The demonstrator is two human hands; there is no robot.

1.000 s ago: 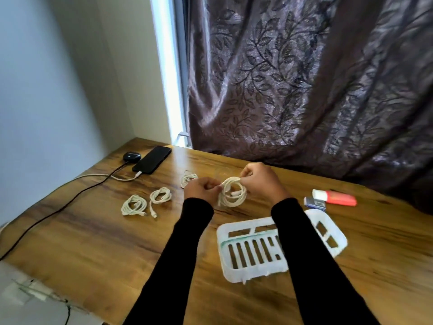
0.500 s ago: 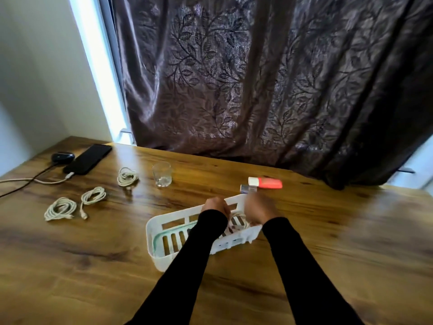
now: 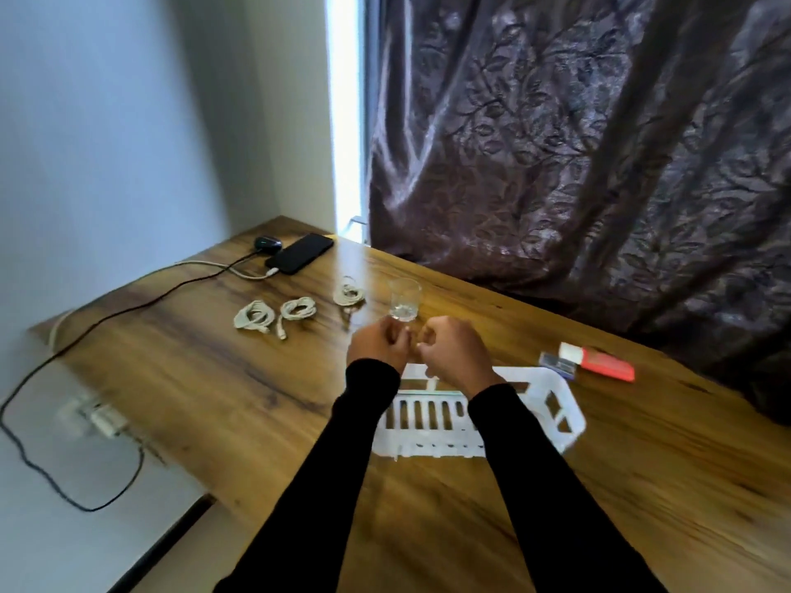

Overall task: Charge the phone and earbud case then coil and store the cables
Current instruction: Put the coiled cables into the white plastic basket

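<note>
A black phone and a dark earbud case lie at the table's far left corner, each with a cable plugged in. Three coiled white cables rest on the wood: one, a second and a third. A white slotted basket sits in front of me, partly hidden by my forearms; I cannot see what lies inside it. My left hand and my right hand hover just beyond the basket's far rim, both curled into loose fists with nothing visible in them.
A clear glass stands just beyond my hands. A red-and-white object and a small blue item lie to the right. A dark curtain hangs behind. A black cable drops off the table's left edge toward a wall socket.
My hands carried the coiled cable down into the basket, then lifted out without it. The view has swung back left.
</note>
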